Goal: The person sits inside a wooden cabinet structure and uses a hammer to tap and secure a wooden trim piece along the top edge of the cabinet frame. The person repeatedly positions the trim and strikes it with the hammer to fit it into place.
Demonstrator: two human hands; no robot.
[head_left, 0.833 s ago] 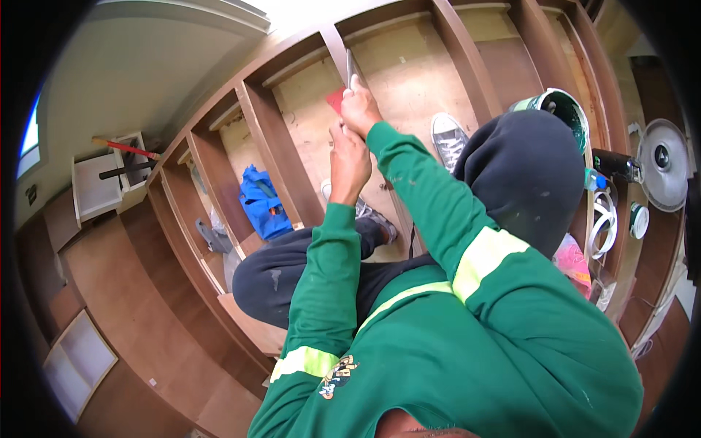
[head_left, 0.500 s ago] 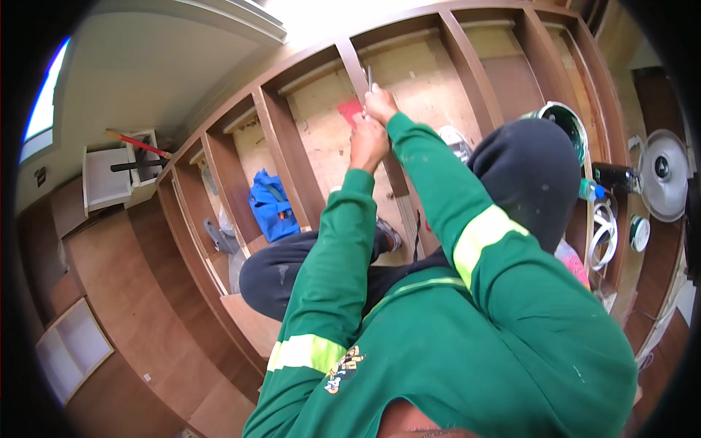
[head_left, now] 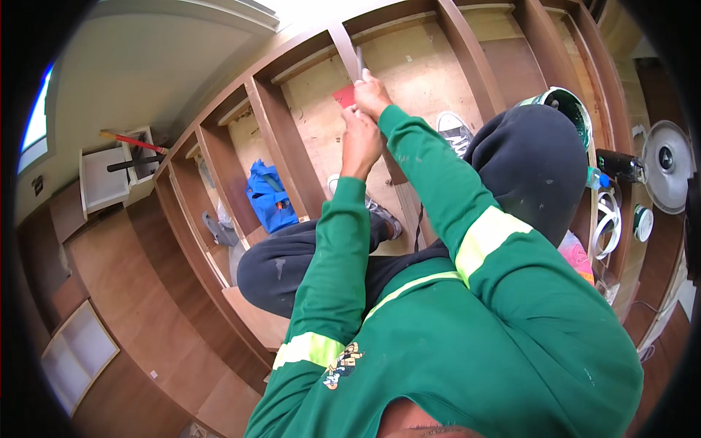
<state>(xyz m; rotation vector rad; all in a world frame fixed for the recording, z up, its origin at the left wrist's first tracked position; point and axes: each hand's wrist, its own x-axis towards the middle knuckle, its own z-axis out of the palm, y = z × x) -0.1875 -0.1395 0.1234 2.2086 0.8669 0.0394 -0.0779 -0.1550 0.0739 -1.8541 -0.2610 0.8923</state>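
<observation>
Bright daylight — window (head_left: 38, 117) blown white — edges bowed, corners black.

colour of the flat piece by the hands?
The flat piece is red; the head view shows it best.

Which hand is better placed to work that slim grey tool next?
Right, I'd judge: the right hand grips the slim grey tool beside a brown divider. The left hand sits farther from the tool's exposed end; its grip is unclear.
</observation>
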